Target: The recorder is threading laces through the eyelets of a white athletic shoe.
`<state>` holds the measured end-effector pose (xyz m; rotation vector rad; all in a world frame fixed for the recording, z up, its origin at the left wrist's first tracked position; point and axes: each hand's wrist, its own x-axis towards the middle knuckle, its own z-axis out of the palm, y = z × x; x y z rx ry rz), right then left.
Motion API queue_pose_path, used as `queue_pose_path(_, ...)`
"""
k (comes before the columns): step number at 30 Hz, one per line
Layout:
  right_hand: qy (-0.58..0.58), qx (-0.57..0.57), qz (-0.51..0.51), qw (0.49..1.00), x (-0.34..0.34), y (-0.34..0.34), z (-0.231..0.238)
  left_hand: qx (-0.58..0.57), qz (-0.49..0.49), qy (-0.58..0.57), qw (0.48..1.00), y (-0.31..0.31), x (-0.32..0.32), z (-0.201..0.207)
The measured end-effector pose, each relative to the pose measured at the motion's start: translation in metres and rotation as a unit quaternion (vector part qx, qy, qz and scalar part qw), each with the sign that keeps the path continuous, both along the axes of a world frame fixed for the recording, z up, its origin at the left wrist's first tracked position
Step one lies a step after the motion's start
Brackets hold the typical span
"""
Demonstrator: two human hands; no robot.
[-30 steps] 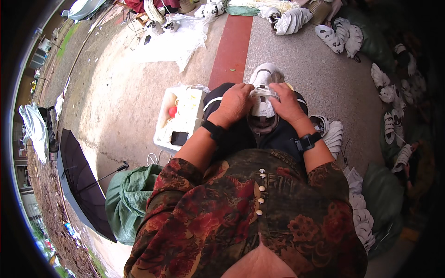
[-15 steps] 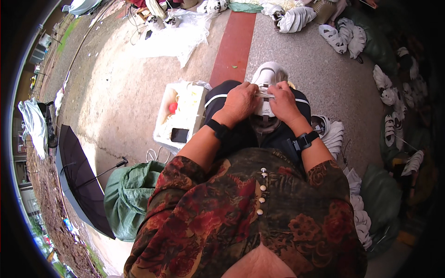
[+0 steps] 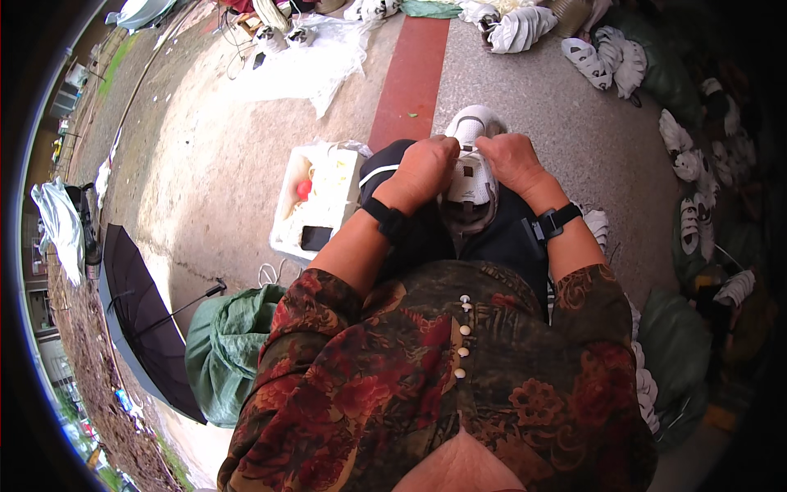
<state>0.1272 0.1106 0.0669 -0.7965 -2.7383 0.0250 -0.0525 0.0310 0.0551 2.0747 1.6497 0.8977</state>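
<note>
A white and grey sneaker (image 3: 471, 190) rests between my knees with its toe pointing away from me. Over its upper, a white shoelace (image 3: 468, 150) runs between my two hands. My left hand (image 3: 428, 168) is closed in a pinch at the lace, on the shoe's left side. On the other side my right hand (image 3: 516, 162) also pinches the lace, fingers curled. The fingertips hide part of the lacing.
Left of my knees stands a white foam box (image 3: 288, 215) with a red round thing (image 3: 304, 189) and a dark phone-like slab (image 3: 315, 238). An open black umbrella (image 3: 147, 328) and green sack (image 3: 234, 340) lie at left. Bundled white shoes (image 3: 525, 31) line the far and right sides.
My hands have drawn apart, the right one moving right and slightly away from me. More of the sneaker's upper shows between them.
</note>
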Motion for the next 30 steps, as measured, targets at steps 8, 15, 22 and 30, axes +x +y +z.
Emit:
queue_pose_path(8, 0.02, 0.02, 0.005, 1.0, 0.01, -0.004, -0.01, -0.069, -0.009, -0.006, 0.998, 0.004, 0.012, 0.016)
queue_pose_path(15, 0.017, 0.009, 0.051, 0.999, 0.038, -0.016, -0.01, 0.083, -0.011, 0.105, 0.991, -0.003, -0.023, 0.001)
queue_pose_path(22, 0.204, -0.103, -0.076, 0.971, 0.132, -0.028, -0.034, -0.124, 0.066, -0.144, 0.98, -0.063, -0.122, -0.029)
queue_pose_path(30, 0.238, -0.206, -0.365, 0.876, 0.333, -0.051, -0.093, -0.264, 0.276, -0.26, 0.887, -0.176, -0.243, -0.059)
